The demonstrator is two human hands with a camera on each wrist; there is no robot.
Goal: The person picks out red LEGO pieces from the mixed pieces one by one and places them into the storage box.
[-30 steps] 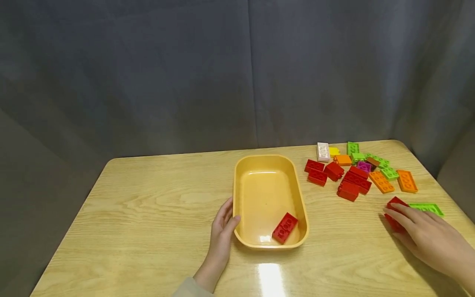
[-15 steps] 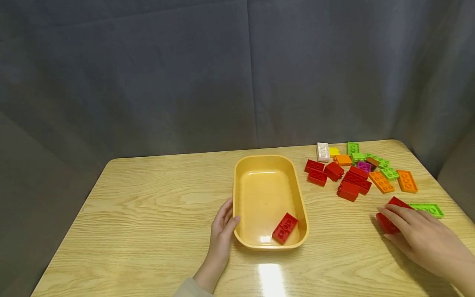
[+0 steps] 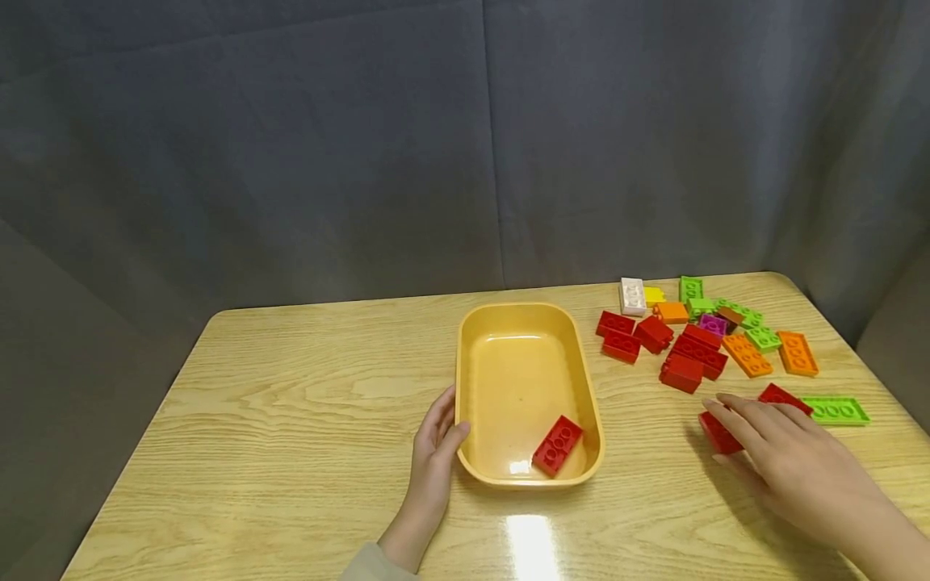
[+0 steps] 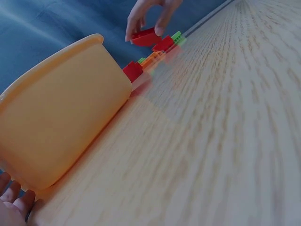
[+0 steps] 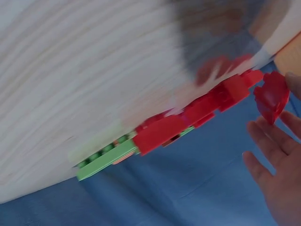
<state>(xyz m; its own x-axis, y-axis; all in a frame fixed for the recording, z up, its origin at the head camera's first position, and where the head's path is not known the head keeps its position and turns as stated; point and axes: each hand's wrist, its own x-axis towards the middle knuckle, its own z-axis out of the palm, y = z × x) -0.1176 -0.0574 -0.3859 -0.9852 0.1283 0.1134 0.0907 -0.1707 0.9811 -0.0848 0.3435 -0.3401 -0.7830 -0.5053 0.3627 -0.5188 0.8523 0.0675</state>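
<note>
Head view: right fingers [image 3: 737, 425] hold a red brick [image 3: 716, 436], left fingers [image 3: 439, 409] a yellow tray [image 3: 512, 379].

head camera is looking forward-down over table [image 3: 291, 444], tilted wrist cameras are looking low and near across it, all sharing held red brick [image 3: 718, 433]

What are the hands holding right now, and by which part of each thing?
The right hand pinches a red building brick by opposite sides; the left hand grips the yellow tray by its left side, thumb at the rim.
</note>
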